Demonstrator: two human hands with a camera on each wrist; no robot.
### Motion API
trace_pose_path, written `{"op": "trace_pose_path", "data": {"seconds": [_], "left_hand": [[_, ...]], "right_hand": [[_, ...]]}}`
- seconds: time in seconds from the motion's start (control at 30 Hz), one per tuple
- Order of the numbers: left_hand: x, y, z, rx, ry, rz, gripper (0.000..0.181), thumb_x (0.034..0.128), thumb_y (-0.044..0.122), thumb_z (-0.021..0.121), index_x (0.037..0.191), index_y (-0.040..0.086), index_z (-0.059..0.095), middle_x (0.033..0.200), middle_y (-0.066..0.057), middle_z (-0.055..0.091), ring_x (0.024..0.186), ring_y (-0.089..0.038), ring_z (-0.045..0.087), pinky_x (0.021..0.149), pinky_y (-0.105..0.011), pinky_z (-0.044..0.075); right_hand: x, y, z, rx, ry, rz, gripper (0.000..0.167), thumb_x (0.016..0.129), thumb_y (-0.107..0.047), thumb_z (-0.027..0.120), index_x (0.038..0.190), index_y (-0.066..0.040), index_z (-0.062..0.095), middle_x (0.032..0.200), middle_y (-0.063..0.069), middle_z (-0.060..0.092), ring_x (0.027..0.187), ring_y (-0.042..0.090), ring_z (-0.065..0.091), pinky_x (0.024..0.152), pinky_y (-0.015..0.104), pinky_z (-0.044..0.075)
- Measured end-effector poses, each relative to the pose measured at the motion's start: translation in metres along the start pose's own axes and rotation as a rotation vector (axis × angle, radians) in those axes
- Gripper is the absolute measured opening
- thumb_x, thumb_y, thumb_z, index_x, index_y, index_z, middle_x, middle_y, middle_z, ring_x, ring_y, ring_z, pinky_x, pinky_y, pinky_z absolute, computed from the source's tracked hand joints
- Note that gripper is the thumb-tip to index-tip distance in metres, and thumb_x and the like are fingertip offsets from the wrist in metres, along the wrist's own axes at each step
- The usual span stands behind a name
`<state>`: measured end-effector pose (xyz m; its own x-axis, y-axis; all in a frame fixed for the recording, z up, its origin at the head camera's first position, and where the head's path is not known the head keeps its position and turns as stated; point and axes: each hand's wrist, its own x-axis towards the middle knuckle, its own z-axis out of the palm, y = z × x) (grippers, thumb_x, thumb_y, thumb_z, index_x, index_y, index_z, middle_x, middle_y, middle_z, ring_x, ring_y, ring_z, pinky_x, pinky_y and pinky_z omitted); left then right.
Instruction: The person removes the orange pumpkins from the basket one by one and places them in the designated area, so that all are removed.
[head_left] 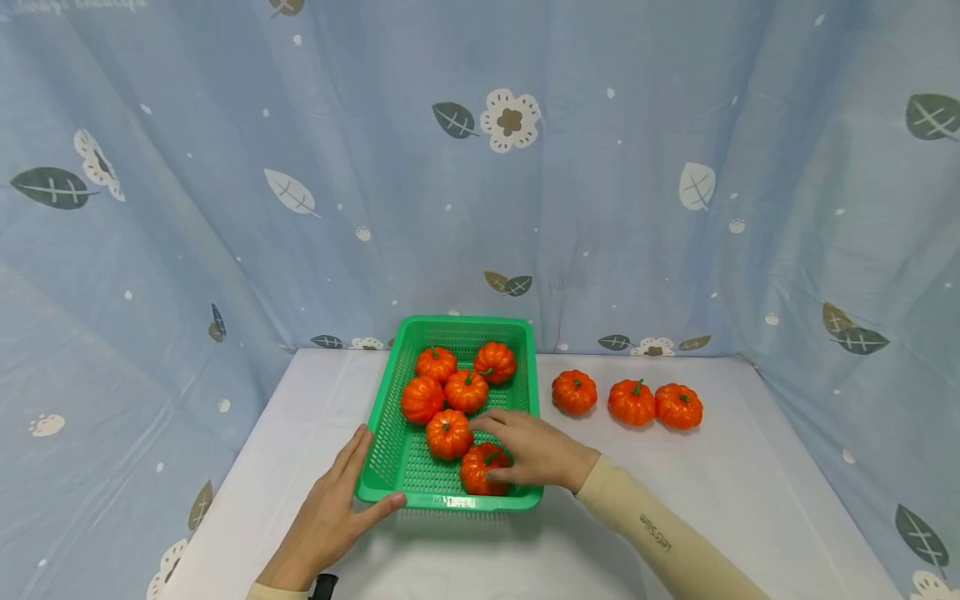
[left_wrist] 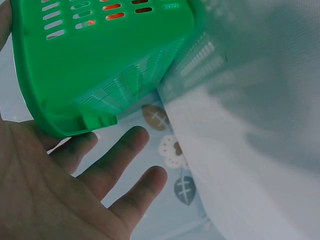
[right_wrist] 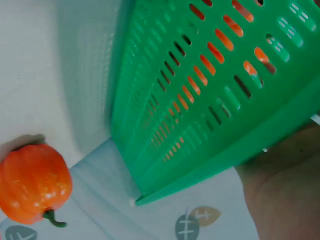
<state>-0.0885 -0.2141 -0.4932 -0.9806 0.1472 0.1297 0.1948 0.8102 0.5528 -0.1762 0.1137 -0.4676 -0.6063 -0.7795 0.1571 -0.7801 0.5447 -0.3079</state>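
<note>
A green plastic basket [head_left: 378, 450] holds several small orange pumpkins, among them one pumpkin [head_left: 448, 435] near the middle. My left hand [head_left: 330, 508] lies along the basket's front left corner, fingers extended on the outside and the thumb at the front rim. In the left wrist view its fingers look spread beneath the rim. Over the basket's right side reaches my right hand [head_left: 536, 450]. Its thumb overlaps the front right pumpkin [head_left: 480, 479], while its other fingers stand apart above that pumpkin. The right wrist view hides those fingers behind the basket wall [right_wrist: 200, 125].
Right of the basket, on the white table [head_left: 637, 492], sit three more pumpkins: a near one [head_left: 574, 392], a middle one [head_left: 632, 403] and a far right one [head_left: 678, 407]. A blue patterned curtain [head_left: 600, 208] hangs behind and along both sides.
</note>
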Motion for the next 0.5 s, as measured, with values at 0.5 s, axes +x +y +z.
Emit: {"op": "trace_pose_path", "data": {"seconds": [0.5], "left_hand": [[-0.001, 0.002, -0.001, 0.015, 0.004, 0.005, 0.102, 0.0878, 0.062, 0.071, 0.164, 0.014, 0.021, 0.167, -0.011, 0.020, 0.141, -0.045, 0.038, 0.103, -0.066, 0.040]], "right_hand": [[0.009, -0.009, 0.011, -0.218, -0.184, 0.052, 0.070, 0.079, -0.050, 0.085, 0.139, -0.025, 0.058, 0.128, -0.006, 0.062, 0.117, 0.013, 0.061, 0.102, 0.047, 0.046]]}}
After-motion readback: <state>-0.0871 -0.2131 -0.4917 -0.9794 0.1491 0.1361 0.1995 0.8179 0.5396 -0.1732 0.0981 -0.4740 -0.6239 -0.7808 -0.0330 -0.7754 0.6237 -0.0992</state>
